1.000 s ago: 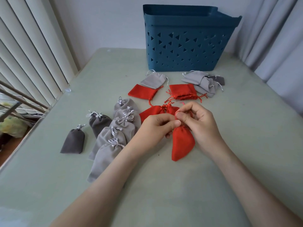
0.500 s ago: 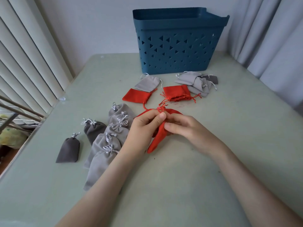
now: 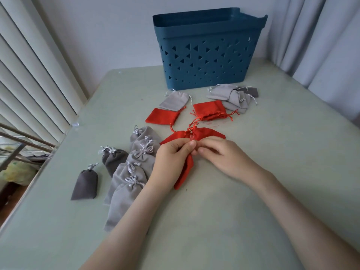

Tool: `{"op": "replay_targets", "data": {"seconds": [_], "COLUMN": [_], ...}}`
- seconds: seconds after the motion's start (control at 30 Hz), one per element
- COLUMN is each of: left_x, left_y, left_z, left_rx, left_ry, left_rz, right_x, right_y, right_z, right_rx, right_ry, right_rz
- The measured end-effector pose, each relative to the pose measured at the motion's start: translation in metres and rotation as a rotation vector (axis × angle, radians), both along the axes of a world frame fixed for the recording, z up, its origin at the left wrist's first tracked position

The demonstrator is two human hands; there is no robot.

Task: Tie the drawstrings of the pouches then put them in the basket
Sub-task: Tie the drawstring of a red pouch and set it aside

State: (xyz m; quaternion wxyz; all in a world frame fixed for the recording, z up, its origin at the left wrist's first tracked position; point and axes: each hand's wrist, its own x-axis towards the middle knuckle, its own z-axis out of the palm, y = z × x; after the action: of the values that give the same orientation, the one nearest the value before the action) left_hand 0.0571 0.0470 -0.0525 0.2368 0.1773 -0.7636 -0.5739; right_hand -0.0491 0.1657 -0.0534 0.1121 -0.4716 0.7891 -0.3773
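Note:
My left hand [image 3: 172, 159] pinches the gathered neck of a red pouch [image 3: 185, 173] that lies on the table, its body pointing toward me. My right hand [image 3: 220, 155] meets it from the right, fingertips on the same neck and its drawstring. Just behind the hands lie two red pouches [image 3: 202, 134] with knotted strings. Further back are a flat red pouch [image 3: 162, 117], a light grey one [image 3: 174, 101], another red one [image 3: 209, 110] and a heap of grey pouches [image 3: 231, 97]. The blue basket [image 3: 206, 55] stands at the table's far edge.
Several tied grey pouches [image 3: 134, 164] lie in a row left of my left arm, with two dark grey ones [image 3: 84, 184] further left. Vertical blinds [image 3: 35, 71] run along the left edge of the table [image 3: 272, 172]. Curtains [image 3: 321, 39] hang at the right.
The red pouch has swung from my right hand's side to under my left hand. Both hands moved slightly away from me, and the view tilted so the basket sits lower.

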Motion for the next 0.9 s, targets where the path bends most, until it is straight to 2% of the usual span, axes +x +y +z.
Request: {"op": "replay_targets", "data": {"seconds": [0.13,0.23,0.3,0.33,0.43,0.53,0.7,0.9], "left_x": [-0.003,-0.004,-0.003,-0.003,-0.004,-0.005,-0.003,-0.003], "left_y": [-0.002,-0.004,-0.003,-0.003,-0.002,-0.004,0.0,0.003], "left_z": [-0.004,-0.005,-0.006,-0.006,-0.006,-0.008,-0.004,-0.003], "left_rx": [-0.034,-0.053,-0.08,-0.072,0.027,0.104,0.123,0.118], "left_ry": [-0.066,-0.089,-0.096,-0.09,-0.065,-0.079,-0.076,-0.064], "left_rz": [0.064,0.098,0.101,0.102,0.118,0.102,0.034,0.018], "right_x": [-0.008,-0.01,-0.007,-0.005,0.002,0.008,0.012,0.015], "right_y": [0.001,0.003,0.003,0.004,0.003,0.0,-0.003,-0.009], "right_z": [-0.007,-0.005,0.001,0.005,0.015,0.013,0.009,0.004], "right_rx": [0.023,0.077,0.1,0.076,-0.151,-0.269,-0.263,-0.315], "right_ry": [0.211,0.249,0.13,0.009,-0.417,-0.564,-0.506,-0.363], "right_rz": [-0.111,-0.224,-0.224,-0.211,-0.145,-0.027,0.087,0.033]}}
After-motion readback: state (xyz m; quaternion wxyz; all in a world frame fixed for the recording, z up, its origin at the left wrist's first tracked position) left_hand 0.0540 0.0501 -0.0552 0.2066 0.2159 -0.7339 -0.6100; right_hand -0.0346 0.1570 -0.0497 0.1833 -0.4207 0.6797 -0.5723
